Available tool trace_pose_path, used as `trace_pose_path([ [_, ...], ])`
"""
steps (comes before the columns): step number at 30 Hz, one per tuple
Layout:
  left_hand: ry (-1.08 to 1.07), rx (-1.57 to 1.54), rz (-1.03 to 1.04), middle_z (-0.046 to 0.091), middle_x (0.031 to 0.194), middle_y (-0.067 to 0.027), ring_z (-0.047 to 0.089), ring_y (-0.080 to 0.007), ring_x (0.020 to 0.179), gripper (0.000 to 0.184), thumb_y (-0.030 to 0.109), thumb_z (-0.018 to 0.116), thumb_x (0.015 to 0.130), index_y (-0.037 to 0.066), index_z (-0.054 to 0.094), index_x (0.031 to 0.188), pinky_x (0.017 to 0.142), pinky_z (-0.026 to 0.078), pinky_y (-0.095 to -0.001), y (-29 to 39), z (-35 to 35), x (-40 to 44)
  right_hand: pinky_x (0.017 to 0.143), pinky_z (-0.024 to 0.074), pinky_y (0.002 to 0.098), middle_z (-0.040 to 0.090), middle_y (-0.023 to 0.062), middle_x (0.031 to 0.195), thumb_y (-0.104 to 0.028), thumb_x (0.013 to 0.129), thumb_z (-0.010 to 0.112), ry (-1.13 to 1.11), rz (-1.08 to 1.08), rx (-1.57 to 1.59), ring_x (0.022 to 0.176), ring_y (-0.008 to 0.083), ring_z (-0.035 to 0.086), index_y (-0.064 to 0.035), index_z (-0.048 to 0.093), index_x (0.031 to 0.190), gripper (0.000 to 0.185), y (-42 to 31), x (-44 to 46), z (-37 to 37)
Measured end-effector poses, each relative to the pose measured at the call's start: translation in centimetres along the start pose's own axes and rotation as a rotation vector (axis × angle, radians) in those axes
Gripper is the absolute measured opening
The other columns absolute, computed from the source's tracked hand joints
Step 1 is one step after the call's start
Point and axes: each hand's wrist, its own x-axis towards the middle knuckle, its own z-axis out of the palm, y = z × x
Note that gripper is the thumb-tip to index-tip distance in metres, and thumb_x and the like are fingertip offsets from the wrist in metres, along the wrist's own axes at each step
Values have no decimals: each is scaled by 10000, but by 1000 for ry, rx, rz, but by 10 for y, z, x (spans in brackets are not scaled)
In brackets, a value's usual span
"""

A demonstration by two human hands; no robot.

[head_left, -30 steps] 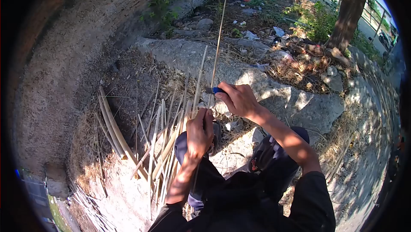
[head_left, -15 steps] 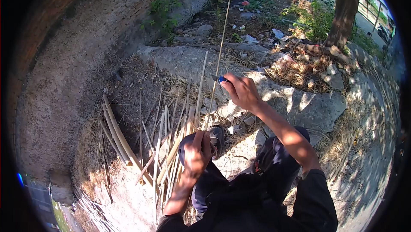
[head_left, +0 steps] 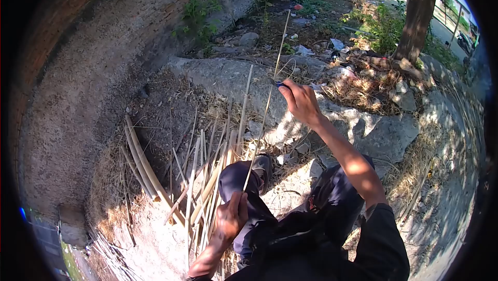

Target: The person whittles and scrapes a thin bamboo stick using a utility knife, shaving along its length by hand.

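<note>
Rough wall [head_left: 98,84]: rises left of the stone slab [head_left: 215,73], with brick showing in its upper part.
Thick canes [head_left: 150,164]: lie slightly bent on the ground, on the slab's near left side.
Loose strips [head_left: 197,177]: pale and narrow, fanned out in a pile on the slab's near side.
Left grip [head_left: 231,218]: narrow, fingers curled and pressed together round the lower end of the thin strip; well to the near side of the slab, beside the dark trouser leg.
Thin strip [head_left: 262,125]: slants up from the left grip across the slab, its tip beyond the slab's far edge.
Knife [head_left: 279,83]: blue handle, dark blade set against the strip, over the slab; a thin pale curl stands just beside it.
Right grip [head_left: 302,103]: closed tightly round the knife handle, above the slab.
Tree trunk [head_left: 419,16]: stands past the slab's far right side.
Change from half a second ago: the left grip is farther from the slab and nearer the body, the knife is farther up the strip, and the strip's tip sits lower in view; the grips are wider apart, each with its hold unchanged.
</note>
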Motion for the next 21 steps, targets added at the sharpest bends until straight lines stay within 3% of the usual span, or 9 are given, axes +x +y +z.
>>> trace_pose_path([
  [3, -63, -1, -98, 629, 642, -180, 666, -411, 575, 111, 114, 608, 1043, 73, 612, 939, 492, 465, -471, 9, -13, -10, 490, 460, 432, 609, 146, 617, -296, 1089, 547, 38, 3, -51, 543, 355, 635, -69, 626, 1029, 248, 8, 5, -2],
  [7, -74, 53, 18, 677, 692, -221, 665, -414, 543, 79, 86, 628, 1028, 61, 613, 954, 439, 453, -473, -2, -20, -28, 509, 452, 467, 606, 168, 630, -327, 1094, 541, 107, 78, -26, 564, 379, 631, -58, 626, 1041, 287, 29, 13, -6],
  [12, -72, 199, 80, 662, 623, -177, 655, -396, 498, 110, 169, 678, 1007, 90, 634, 944, 420, 467, -483, -24, -20, -59, 582, 479, 519, 648, 185, 672, -355, 1098, 506, 120, 238, -98, 644, 420, 674, -49, 659, 1094, 342, 62, 23, -18],
  [15, -78, 150, 12, 657, 614, -172, 657, -394, 500, 108, 170, 667, 1013, 93, 636, 944, 420, 473, -482, -33, -16, -72, 612, 490, 523, 661, 204, 707, -345, 1103, 483, 245, 174, -86, 659, 429, 676, -45, 663, 1073, 351, 86, 24, -11],
  [19, -85, 195, -36, 634, 598, -180, 654, -379, 500, 136, 165, 641, 1027, 88, 615, 919, 426, 486, -474, -40, -21, -68, 687, 513, 471, 697, 197, 765, -370, 1107, 479, 297, 466, 0, 791, 382, 715, -40, 681, 1053, 391, 125, 15, -24],
  [20, -79, 234, -62, 634, 600, -178, 652, -376, 497, 145, 158, 634, 1030, 85, 604, 909, 431, 490, -470, -46, -24, -65, 773, 523, 468, 703, 185, 768, -414, 1090, 515, 327, 498, 139, 834, 379, 711, -46, 695, 1081, 410, 152, 7, -21],
  [21, -73, 271, -86, 634, 602, -176, 650, -373, 495, 155, 152, 628, 1033, 83, 593, 899, 435, 493, -466, -50, -28, -61, 773, 523, 468, 703, 185, 768, -414, 1090, 515, 327, 497, 137, 834, 379, 711, -46, 695, 1081, 410, 166, 3, -30],
])
